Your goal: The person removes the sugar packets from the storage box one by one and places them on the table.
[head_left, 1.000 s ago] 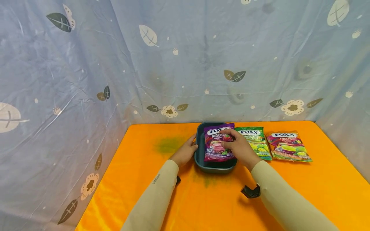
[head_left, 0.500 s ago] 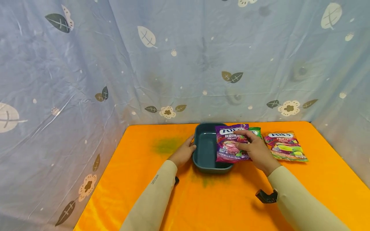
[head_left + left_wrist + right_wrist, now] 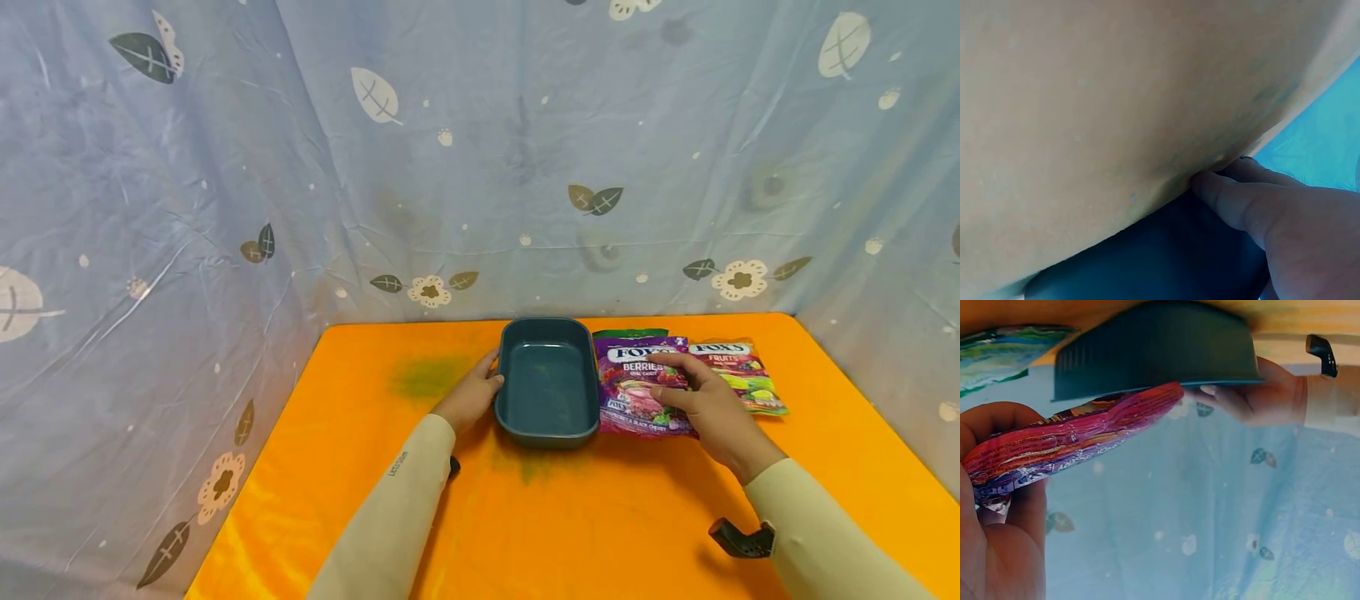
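In the head view my right hand (image 3: 708,408) pinches a purple bag of Fox's Berries candy (image 3: 637,400) by its right side, between thumb and fingers. The bag is tilted, just right of a dark teal rectangular dish (image 3: 547,387). It overlaps a green candy bag (image 3: 630,332), of which only the top edge shows. Seen from the right wrist, the purple bag (image 3: 1079,440) is edge-on beside the dish (image 3: 1160,350). My left hand (image 3: 471,396) holds the dish's left side, thumb at the rim and fingers along the outer wall. Nothing lies inside the dish.
A red Fox's Fruits candy bag (image 3: 738,375) lies on the orange tablecloth (image 3: 570,533) at the right, partly behind the right hand. Pale blue patterned curtains (image 3: 480,150) stand behind and along both sides of the table. A dark device is strapped under each forearm.
My right hand has carried the purple candy bag from over the dish out to the right, uncovering the dish's inside and covering most of the green bag. The left hand stays at the dish.
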### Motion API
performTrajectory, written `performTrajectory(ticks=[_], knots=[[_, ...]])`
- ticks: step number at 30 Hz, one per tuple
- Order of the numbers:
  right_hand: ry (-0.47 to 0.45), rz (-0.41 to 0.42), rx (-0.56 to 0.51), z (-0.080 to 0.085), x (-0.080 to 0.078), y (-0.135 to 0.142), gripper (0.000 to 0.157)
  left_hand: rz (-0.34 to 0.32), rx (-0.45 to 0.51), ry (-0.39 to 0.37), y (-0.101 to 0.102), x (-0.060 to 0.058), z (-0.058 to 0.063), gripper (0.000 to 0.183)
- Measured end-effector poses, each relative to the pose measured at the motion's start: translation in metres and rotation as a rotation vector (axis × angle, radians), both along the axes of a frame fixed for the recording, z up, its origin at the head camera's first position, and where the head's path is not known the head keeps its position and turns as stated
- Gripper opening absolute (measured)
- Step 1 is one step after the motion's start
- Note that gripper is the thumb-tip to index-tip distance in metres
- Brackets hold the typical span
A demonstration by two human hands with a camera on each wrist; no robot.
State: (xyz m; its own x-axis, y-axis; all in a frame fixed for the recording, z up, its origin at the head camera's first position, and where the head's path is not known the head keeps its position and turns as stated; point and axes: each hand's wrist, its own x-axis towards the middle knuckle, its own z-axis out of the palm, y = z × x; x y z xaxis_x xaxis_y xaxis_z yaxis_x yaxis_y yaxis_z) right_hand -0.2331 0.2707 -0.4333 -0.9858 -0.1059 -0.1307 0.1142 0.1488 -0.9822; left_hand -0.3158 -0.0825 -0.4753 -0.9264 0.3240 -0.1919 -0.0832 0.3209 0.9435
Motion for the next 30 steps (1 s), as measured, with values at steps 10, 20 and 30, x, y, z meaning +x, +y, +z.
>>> performTrajectory(ticks=[10, 20, 30], knots=[[-0.029, 0.009, 0.006, -0.012, 0.023, 0.018, 0.062, 0.014, 0.028, -0.009, -0.002, 0.001, -0.001, 0.057], [-0.098, 0.026, 0.063, -0.035, 0.041, 0.018, 0.062, 0.015, 0.007, -0.016, -0.001, 0.001, -0.001, 0.057], [-0.128, 0.032, 0.042, -0.054, 0.055, 0.004, 0.057, 0.028, 0.028, -0.029, 0.002, -0.002, -0.003, 0.057]])
